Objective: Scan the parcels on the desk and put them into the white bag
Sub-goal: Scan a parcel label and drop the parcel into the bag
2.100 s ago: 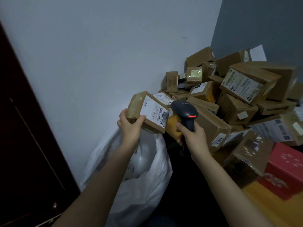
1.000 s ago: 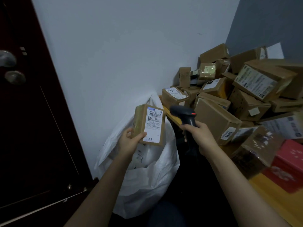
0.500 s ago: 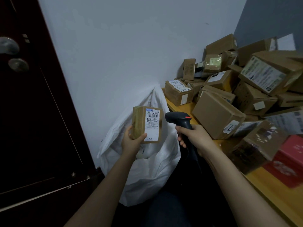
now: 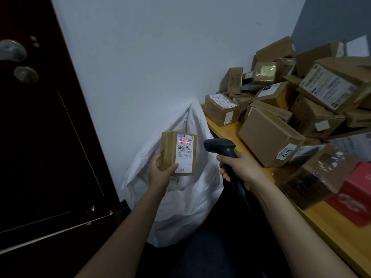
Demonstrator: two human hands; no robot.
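Observation:
My left hand (image 4: 161, 174) grips a small brown parcel (image 4: 169, 151) upright by its lower edge, white label facing me, above the open white bag (image 4: 180, 207). A red scan line glows across the label's barcode. My right hand (image 4: 239, 167) holds a black barcode scanner (image 4: 219, 146), its head pointing left at the parcel from a short gap. The bag stands on the floor between the wall and the desk, with some items dimly visible inside.
A wooden desk (image 4: 226, 130) on the right carries a heap of several brown parcels (image 4: 269, 135) and a red box (image 4: 353, 195) near its front. A dark door (image 4: 40, 137) with a knob stands at the left. A white wall is behind the bag.
The parcel has come down from the desk pile to above the bag and turned upright. The scanner followed, and a red scan line now shows on the label.

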